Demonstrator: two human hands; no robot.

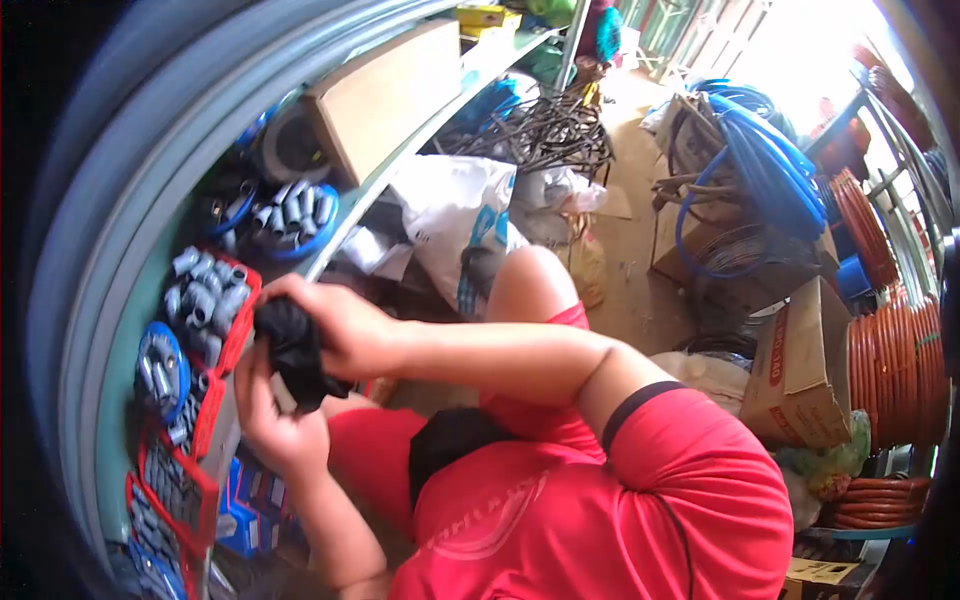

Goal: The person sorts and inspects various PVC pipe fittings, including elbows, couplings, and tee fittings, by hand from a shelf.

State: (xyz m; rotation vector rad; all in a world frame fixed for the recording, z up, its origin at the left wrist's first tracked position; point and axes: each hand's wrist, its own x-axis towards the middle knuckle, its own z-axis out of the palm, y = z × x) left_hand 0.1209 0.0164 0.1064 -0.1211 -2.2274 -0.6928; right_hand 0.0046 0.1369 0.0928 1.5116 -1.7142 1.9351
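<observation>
Both my hands are closed around a bunched black cloth (pixel 290 345), held in front of the shelf on the left. My right hand (pixel 335 315) grips it from above, fingers wrapped over its top. From below, my left hand (pixel 280 425) holds its lower part, and a small pale piece shows beside the palm. What lies inside the cloth, if anything, is hidden. Right behind the hands is a red bin (pixel 240 325) of grey pipe fittings (pixel 205 295). A blue-rimmed bowl (pixel 300 240) with more grey fittings stands just above them.
A cardboard box (pixel 400 90) sits on the shelf. More red bins (pixel 190 490) and a blue bowl (pixel 162 370) line its near end. White sacks (pixel 455 200) lie on the floor ahead. Blue hose coils (pixel 755 150), an open carton (pixel 800 370) and orange coils (pixel 895 370) stand right.
</observation>
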